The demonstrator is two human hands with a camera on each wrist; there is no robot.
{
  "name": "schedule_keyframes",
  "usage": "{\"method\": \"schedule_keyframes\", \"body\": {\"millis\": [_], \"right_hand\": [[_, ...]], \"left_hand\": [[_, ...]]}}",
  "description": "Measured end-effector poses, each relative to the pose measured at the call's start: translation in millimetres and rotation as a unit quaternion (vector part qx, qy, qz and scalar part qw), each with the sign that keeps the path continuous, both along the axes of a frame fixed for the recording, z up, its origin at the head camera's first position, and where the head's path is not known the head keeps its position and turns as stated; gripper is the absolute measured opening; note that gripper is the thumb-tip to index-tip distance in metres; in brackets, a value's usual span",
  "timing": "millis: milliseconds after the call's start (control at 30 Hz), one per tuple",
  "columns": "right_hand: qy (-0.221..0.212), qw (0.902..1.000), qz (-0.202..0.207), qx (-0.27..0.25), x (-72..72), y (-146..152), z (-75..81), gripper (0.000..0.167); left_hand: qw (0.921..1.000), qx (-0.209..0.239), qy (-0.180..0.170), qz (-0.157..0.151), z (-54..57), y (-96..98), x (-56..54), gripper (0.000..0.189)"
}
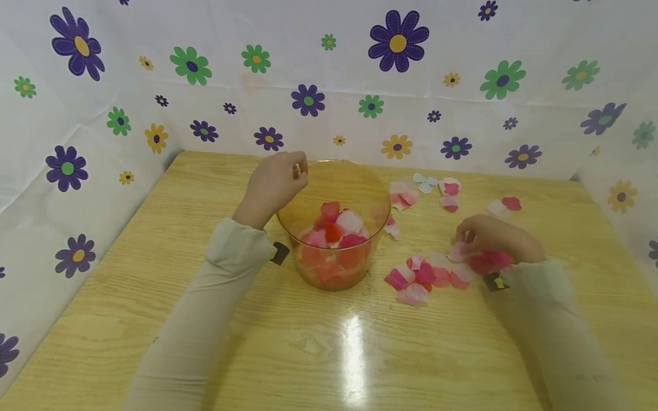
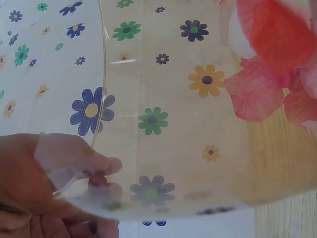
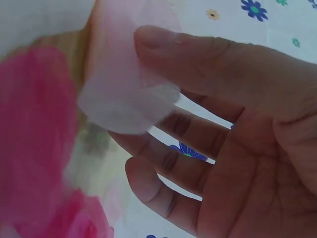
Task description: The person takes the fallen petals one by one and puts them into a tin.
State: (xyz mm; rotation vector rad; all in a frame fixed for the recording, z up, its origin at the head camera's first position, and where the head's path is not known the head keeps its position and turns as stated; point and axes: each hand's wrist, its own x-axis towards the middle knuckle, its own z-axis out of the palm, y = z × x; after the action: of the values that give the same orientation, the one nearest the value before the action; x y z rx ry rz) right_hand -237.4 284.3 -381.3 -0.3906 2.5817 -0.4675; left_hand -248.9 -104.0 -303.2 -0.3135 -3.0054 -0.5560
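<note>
No text, label, brand, number or sign could be read in any of the three views. In the head view, faint marks (image 1: 593, 378) stood on the right sleeve (image 1: 557, 331), too blurred to make out as letters or figures. A yellowish mark showed on the small dark piece (image 1: 496, 282) by that sleeve's cuff, too small to tell whether it was a sign.

On the wood-grained worktop (image 1: 288, 348) we see one amber transparent bowl (image 1: 349, 185) and, right of it, scattered pink petals (image 1: 424, 272).
</note>
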Motion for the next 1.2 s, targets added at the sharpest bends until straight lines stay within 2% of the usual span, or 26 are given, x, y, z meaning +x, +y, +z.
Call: {"method": "schedule_keyframes", "body": {"millis": [100, 200, 333, 433, 533, 633, 700, 833, 967, 1067, 1200], "right_hand": [[-0.016, 0.9999, 0.001, 0.004, 0.2, -4, -0.5, 0.008], [-0.034, 0.9994, 0.001, -0.001, 0.8, -6, -1.0, 0.011], [-0.037, 0.9993, -0.002, -0.006, 1.6, -8, -0.3, 0.013], [-0.004, 0.9999, -0.006, -0.015, 0.9, -9, 1.6, 0.011], [0.066, 0.9970, -0.003, -0.041, -0.8, -10, 6.1, 0.010], [0.143, 0.9865, 0.011, -0.079, -3.4, -14, 15.8, 0.010], [0.179, 0.9784, 0.022, -0.101, -5.4, -19, 25.9, 0.009], [0.235, 0.9627, 0.046, -0.127, -9.3, -40, 51.4, 0.008], [0.291, 0.9431, 0.077, -0.142, -10.0, -68, 78.4, 0.008], [0.315, 0.9286, 0.109, -0.163, -7.1, -93, 96.1, 0.008], [0.306, 0.9195, 0.162, -0.186, -4.7, -129, 108.2, 0.009]], "left_hand": [[1.0000, 0.000, 0.000, 0.000, 0.8, 0.1, -0.3, 0.012], [1.0000, -0.001, 0.001, 0.000, 1.6, 0.3, -0.8, 0.012], [1.0000, 0.000, 0.005, 0.000, 2.1, -0.2, -0.2, 0.011], [1.0000, 0.002, 0.007, 0.001, 2.8, -0.2, 0.4, 0.011], [1.0000, 0.002, 0.005, -0.002, 3.0, 0.0, 0.8, 0.011], [1.0000, 0.003, 0.003, -0.004, 3.0, 0.2, 1.1, 0.012], [1.0000, 0.002, 0.002, -0.003, 2.6, -0.2, 1.2, 0.012], [1.0000, 0.005, 0.003, 0.000, 1.7, -1.8, 1.1, 0.012], [1.0000, 0.004, 0.003, -0.001, 1.8, -2.7, 1.3, 0.012], [1.0000, 0.004, -0.001, -0.002, 2.5, -2.3, 1.7, 0.012], [1.0000, 0.005, -0.002, -0.005, 3.1, -1.4, 1.7, 0.013]]}}
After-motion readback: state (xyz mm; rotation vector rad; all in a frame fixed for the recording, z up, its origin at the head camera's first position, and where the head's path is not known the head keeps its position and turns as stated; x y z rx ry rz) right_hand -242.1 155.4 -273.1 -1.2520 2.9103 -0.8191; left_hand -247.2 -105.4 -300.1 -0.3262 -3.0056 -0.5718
